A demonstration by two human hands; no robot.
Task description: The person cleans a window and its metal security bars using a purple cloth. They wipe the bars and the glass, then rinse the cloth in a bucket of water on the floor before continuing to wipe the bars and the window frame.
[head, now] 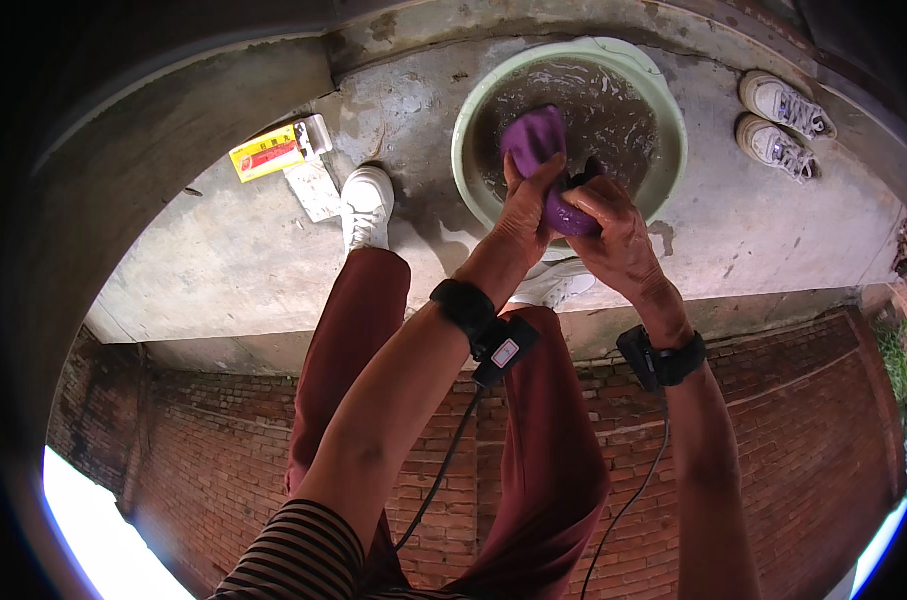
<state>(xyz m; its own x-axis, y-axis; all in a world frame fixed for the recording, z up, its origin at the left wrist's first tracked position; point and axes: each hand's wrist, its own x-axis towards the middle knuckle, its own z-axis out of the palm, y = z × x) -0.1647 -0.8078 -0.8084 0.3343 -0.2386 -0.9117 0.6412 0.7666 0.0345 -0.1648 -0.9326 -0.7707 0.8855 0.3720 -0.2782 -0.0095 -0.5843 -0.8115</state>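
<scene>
A purple fabric item (530, 142), with a dark patch near its middle, is gripped in both hands above the near part of a pale green plastic basin (671, 142). Whether it is a cloth or a soft shoe I cannot tell. My left hand (524, 206) has its fingers and thumb around the fabric's underside. On the other side, my right hand (611, 225) clasps a wet, rounded end of the same item, and its fingers hide part of it. Murky brown water (611, 112) with streaks of foam fills much of the basin below.
The basin stands on a stained concrete ledge (416, 105). A yellow printed box (267, 153) and a wet white packet (313, 189) lie left. A pair of white sneakers (787, 124) sits at the right. My white shoes (367, 201) flank the basin's near side. Cables hang from both wrist straps.
</scene>
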